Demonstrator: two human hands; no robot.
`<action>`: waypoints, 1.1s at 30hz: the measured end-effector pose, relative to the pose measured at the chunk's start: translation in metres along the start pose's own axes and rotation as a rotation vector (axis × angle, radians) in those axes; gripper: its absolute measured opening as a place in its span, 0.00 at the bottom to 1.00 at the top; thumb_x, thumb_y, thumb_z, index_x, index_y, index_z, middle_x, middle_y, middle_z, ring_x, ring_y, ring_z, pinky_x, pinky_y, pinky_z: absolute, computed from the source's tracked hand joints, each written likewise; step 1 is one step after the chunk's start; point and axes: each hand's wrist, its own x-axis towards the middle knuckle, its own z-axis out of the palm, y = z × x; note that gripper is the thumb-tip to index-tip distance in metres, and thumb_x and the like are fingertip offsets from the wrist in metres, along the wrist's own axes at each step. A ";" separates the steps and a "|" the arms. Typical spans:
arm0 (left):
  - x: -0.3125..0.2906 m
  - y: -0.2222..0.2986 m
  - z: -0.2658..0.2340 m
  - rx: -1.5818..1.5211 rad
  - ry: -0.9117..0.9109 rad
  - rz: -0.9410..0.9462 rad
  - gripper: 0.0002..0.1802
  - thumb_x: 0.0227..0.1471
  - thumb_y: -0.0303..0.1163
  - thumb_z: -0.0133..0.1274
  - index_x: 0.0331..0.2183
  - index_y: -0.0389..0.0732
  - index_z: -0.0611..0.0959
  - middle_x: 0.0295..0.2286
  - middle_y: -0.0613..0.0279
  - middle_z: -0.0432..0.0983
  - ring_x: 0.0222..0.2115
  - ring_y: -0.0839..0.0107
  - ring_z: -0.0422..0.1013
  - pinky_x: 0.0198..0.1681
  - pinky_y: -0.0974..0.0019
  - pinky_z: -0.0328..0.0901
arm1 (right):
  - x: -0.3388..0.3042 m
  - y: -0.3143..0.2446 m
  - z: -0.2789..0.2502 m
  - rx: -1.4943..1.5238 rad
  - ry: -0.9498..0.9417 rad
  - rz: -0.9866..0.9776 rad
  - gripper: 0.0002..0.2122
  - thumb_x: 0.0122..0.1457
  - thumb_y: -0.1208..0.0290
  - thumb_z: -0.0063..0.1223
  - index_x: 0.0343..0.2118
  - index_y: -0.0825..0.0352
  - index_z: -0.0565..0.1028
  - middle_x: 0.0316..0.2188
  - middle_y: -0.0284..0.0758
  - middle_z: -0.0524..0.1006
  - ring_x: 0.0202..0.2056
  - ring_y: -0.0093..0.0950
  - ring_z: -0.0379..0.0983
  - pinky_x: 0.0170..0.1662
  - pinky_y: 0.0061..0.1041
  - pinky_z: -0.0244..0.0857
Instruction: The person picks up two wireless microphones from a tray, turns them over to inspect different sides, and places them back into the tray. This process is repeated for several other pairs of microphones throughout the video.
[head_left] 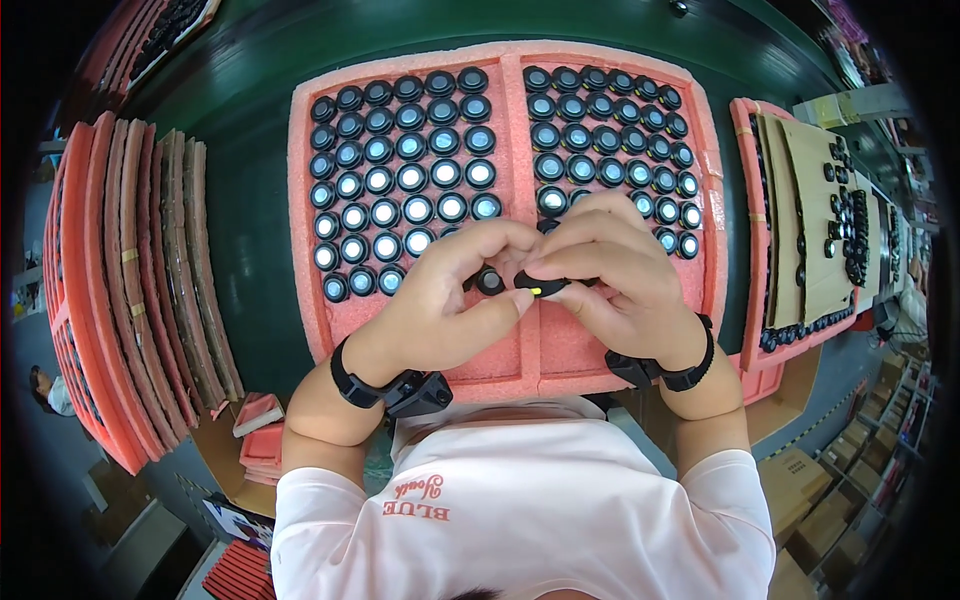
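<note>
Above the near part of a pink foam tray (513, 140), both hands meet over a small round black part (546, 285) with a bright yellow spot on its edge. My left hand (450, 300) pinches it from the left, with the thumb next to the yellow spot. From the right, the thumb and fingers of my right hand (625, 275) close on the same part. Another black part (489, 281) shows beside my left fingers; I cannot tell whether it lies in the tray or is held. Rows of black discs (411, 178) with shiny pale centres fill both tray halves, partly hidden by my hands.
The tray lies on a dark green surface (255, 230). Pink foam trays (105, 290) stand stacked on edge at the left. To the right, another pink tray (748, 200) carries cardboard sheets (815, 240) and loose black parts. Cardboard boxes (795, 480) are at the lower right.
</note>
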 end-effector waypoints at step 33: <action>0.001 -0.004 0.010 0.861 -0.187 0.122 0.14 0.46 0.29 0.57 0.38 0.37 0.80 0.42 0.56 0.76 0.41 0.57 0.72 0.44 0.60 0.68 | -0.097 0.002 -0.071 -0.742 -0.243 0.307 0.11 0.44 0.77 0.62 0.31 0.66 0.74 0.31 0.38 0.73 0.34 0.37 0.72 0.35 0.33 0.67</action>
